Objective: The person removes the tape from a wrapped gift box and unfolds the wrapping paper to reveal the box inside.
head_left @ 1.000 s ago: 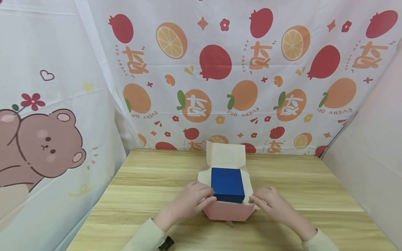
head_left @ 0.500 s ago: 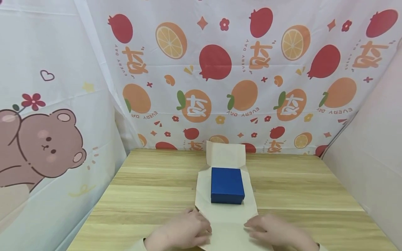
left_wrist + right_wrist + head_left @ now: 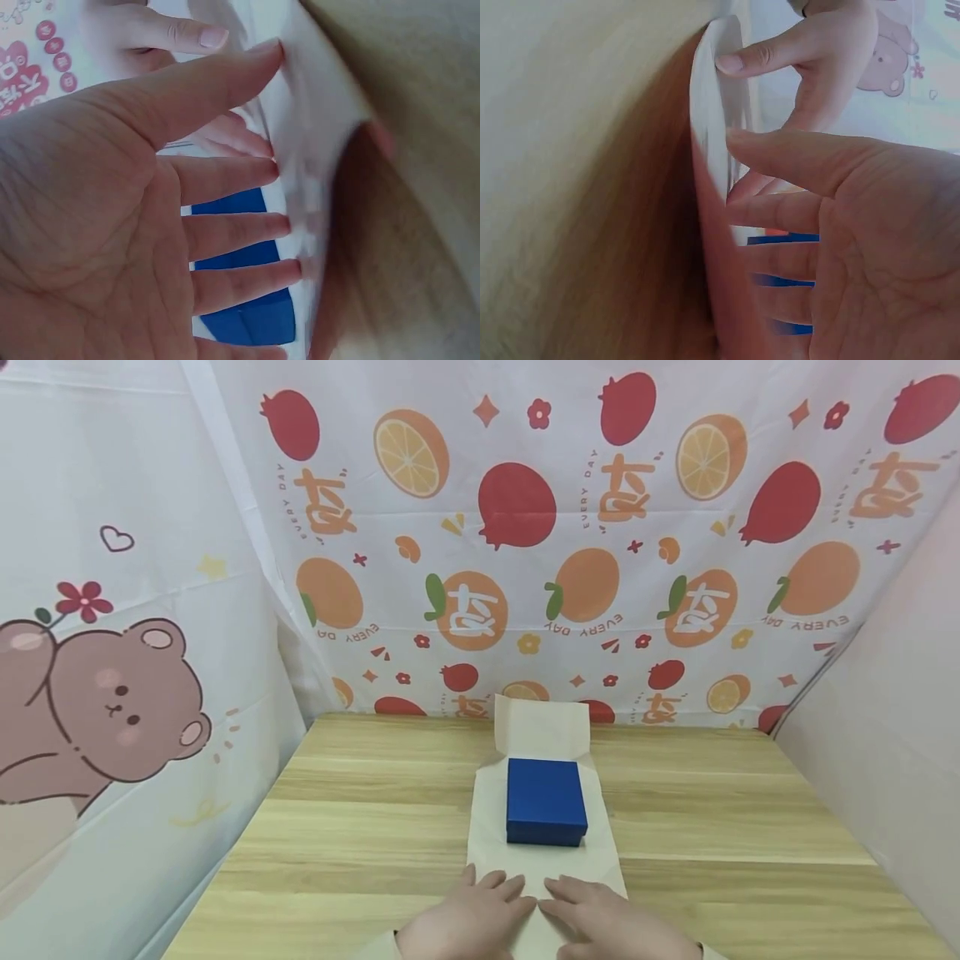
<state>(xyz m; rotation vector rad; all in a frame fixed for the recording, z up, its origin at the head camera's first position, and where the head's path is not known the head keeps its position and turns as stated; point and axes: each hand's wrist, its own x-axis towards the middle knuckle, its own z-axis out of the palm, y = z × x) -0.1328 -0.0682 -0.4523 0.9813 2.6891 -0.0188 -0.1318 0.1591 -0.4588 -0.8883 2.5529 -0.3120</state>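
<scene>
A blue lidded box [image 3: 546, 800] sits on a long sheet of stiff paper [image 3: 491, 827], cream on the upper face and pink on the underside. In the head view my left hand [image 3: 472, 920] and right hand [image 3: 600, 920] lie side by side on the sheet's near part, in front of the box, thumbs close together. Both wrist views show straight, spread fingers with their tips touching the cream face. The sheet's near end lifts off the table there, its pink underside [image 3: 731, 277] visible in the right wrist view. Neither hand touches the blue box.
The wooden table [image 3: 360, 810] extends to both sides of the sheet. At the back, the sheet's far flap [image 3: 542, 727] stands up near the fruit-print curtain [image 3: 420, 543]. A bear-print curtain [image 3: 120, 710] hangs at the left and a pale one [image 3: 892, 710] at the right.
The pink front panel, earlier raised before the blue box, has been folded down towards me. My hands let go of its side edges, came together and flattened onto the sheet.
</scene>
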